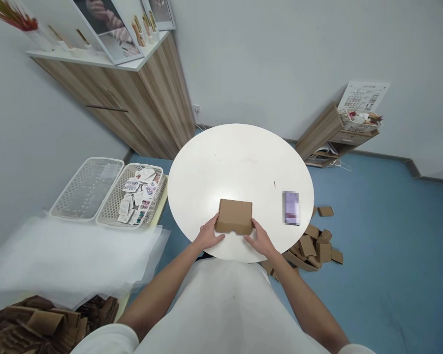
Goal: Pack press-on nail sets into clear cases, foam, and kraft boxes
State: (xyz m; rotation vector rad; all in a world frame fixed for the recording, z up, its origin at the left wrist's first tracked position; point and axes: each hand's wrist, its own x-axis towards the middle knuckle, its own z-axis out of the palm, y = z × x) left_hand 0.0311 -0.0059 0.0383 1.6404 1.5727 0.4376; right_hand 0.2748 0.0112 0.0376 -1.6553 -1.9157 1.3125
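A small brown cardboard box (pixel 235 216), its lid closed, rests on the white round table (pixel 239 152) near the edge closest to me. My left hand (pixel 208 233) grips the box's left side, thumb toward the front. On the opposite side, my right hand (pixel 260 239) holds the right front corner. A notch shows in the middle of the box's front edge. To the right on the table lies a purple item (pixel 291 208), blurred into blocks, so its kind cannot be made out.
Left of the table stand a white basket (pixel 107 209) of small packets, another basket (pixel 88 187) and white sheets (pixel 74 260). Flattened cardboard (pixel 40 324) fills the lower left. Folded boxes (pixel 313 248) lie on the floor at right. Behind are a cabinet (pixel 162 93) and small shelf (pixel 323 128).
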